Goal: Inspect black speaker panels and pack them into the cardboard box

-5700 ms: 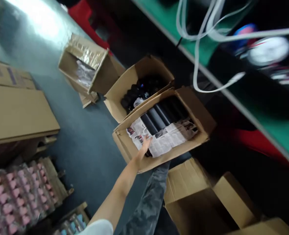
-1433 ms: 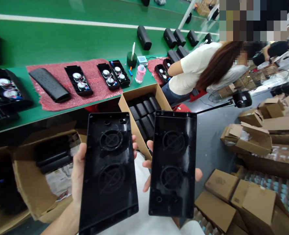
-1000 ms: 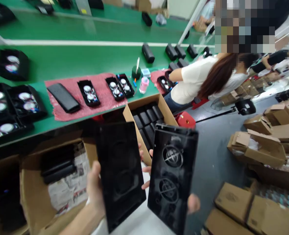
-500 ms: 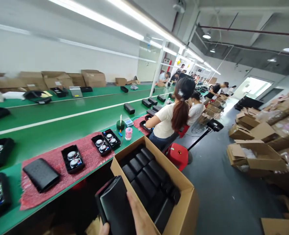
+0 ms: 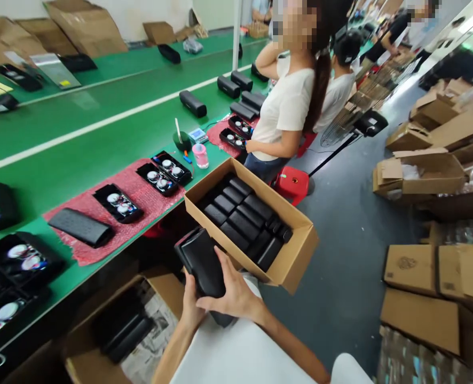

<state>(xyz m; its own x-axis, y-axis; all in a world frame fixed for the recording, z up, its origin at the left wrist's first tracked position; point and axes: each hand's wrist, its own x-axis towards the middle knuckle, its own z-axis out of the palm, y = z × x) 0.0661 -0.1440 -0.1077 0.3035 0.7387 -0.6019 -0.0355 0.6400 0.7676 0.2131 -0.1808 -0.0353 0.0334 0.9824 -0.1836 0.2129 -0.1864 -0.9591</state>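
Note:
Two black speaker shells [image 5: 200,260] are stacked together and held upright in front of my chest. My right hand [image 5: 231,292] wraps over their front face, and my left hand [image 5: 189,304] grips them from below and behind. Just beyond them an open cardboard box [image 5: 292,256] holds several black shells standing in rows. A second open box [image 5: 100,341] at the lower left holds black shells on newspaper.
A green workbench [image 5: 80,133] runs along the left with red bubble wrap [image 5: 100,208], open speaker halves, a pink bottle [image 5: 200,155] and finished speakers. A co-worker in a white top [image 5: 288,106] stands by a red stool [image 5: 292,182]. Cardboard boxes [image 5: 416,170] pile up on the right.
Earlier each hand held one shell, inner sides towards me. The two shells are now brought together and held by both hands; my view has swung up and back down over the bench.

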